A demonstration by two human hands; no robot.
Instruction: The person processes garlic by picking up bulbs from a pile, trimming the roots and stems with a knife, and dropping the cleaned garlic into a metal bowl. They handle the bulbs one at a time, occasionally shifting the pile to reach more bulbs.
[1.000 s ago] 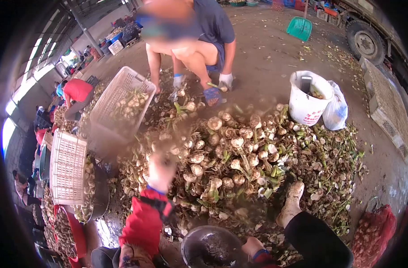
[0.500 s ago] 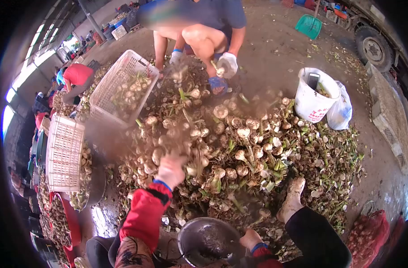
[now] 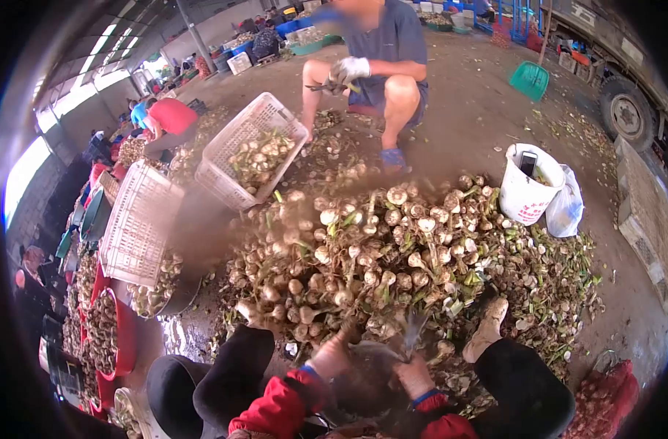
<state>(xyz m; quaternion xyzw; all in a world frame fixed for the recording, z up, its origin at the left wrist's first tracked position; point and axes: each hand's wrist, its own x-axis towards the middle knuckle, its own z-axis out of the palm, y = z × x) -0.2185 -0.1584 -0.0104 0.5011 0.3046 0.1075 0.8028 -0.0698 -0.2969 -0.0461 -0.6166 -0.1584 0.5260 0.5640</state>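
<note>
My left hand (image 3: pixel 332 357) is over the left rim of a dark metal basin (image 3: pixel 367 380). Its fingers are closed, and motion blur hides what lies in them. To the basin's right, my right hand (image 3: pixel 414 377) grips what look like metal shears (image 3: pixel 413 333), their blades pointing up and smeared by motion. In front of both hands spreads a large heap of garlic bulbs (image 3: pixel 341 256) with roots, stalks and soil.
A person (image 3: pixel 392 51) in white gloves sits across the heap, holding cutters. White crates (image 3: pixel 253 150) stand at the left, one with garlic. A white bucket (image 3: pixel 527 186) with a phone, and a plastic bag (image 3: pixel 564 205), are at the right. My foot (image 3: pixel 487 331) borders the heap.
My left hand has drawn back from the heap to the basin. The shears now show above my right hand. The view has tilted up, and the person opposite has raised their hands.
</note>
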